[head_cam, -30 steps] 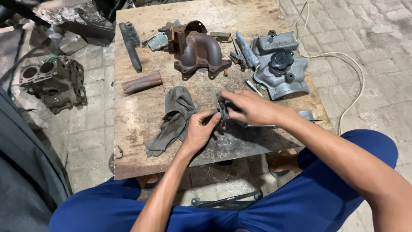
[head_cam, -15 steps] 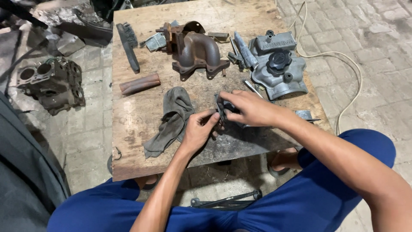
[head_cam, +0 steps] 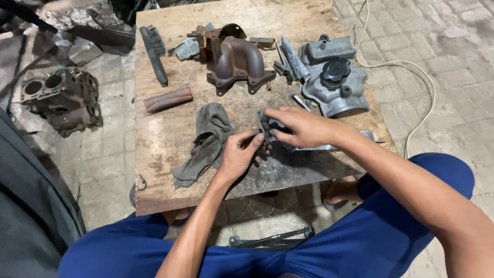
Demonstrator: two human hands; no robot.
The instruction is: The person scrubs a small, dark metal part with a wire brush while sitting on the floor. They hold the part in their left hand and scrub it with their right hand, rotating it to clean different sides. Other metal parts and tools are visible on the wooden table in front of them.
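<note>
Both my hands meet over the near middle of a low wooden board table [head_cam: 164, 139]. My left hand [head_cam: 239, 154] pinches the near side of a small dark metal part [head_cam: 268, 127]. My right hand [head_cam: 303, 126] grips the same part from above and the right, hiding most of it. A crumpled grey rag [head_cam: 208, 141] lies just left of my left hand. A thin flat metal piece [head_cam: 368, 136] sticks out from under my right wrist.
On the board lie a rusty exhaust manifold [head_cam: 234, 59], a grey engine cover with a black cap [head_cam: 334, 72], a rusty tube [head_cam: 167, 99], a black brush [head_cam: 153, 51] and small tools. An engine block [head_cam: 62, 98] sits on the paved floor, left. A white cable [head_cam: 411, 82] loops right.
Both hands stay on the small part with only slight finger shifts. The view has drifted a little.
</note>
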